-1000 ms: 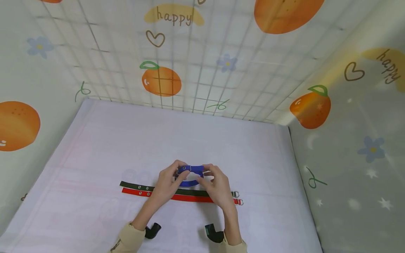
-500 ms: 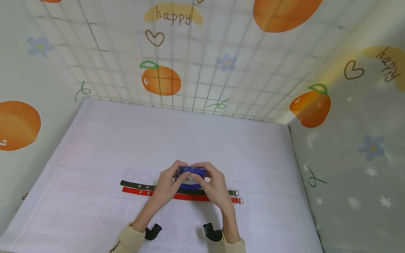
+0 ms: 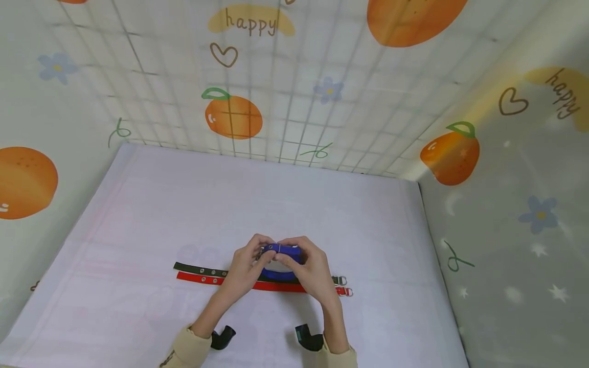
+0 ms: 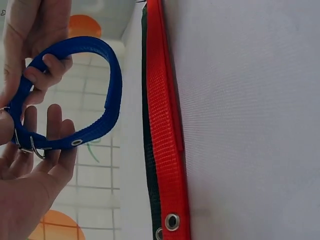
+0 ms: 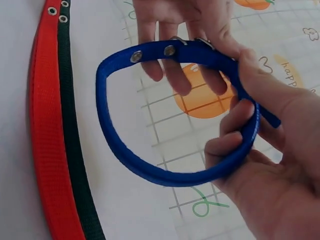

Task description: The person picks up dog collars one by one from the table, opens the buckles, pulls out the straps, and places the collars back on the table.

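A blue webbing collar (image 3: 280, 275), closed into a loop, is held up between both hands over the table. My left hand (image 3: 243, 266) pinches it near the metal buckle and D-ring (image 4: 31, 145), thumb on the near side and fingers behind. With curled fingers and thumb, my right hand (image 3: 313, 268) grips the band on the other side of the buckle. In the right wrist view the strap's free end (image 5: 270, 117) sticks out past the right fingers. Metal eyelets (image 5: 136, 56) show along the blue band (image 5: 165, 176).
A dark green collar (image 3: 188, 268) and a red collar (image 3: 280, 288) lie flat side by side beneath the hands, their D-rings (image 3: 349, 292) to the right. Black angled pieces (image 3: 224, 337) sit by both cuffs. Patterned curtains (image 3: 285, 102) enclose the white table (image 3: 377, 230).
My right hand has shifted left along the blue collar, its thumb now close to the left thumb at the buckle. The loop has tipped slightly. The red and green collars stay put.
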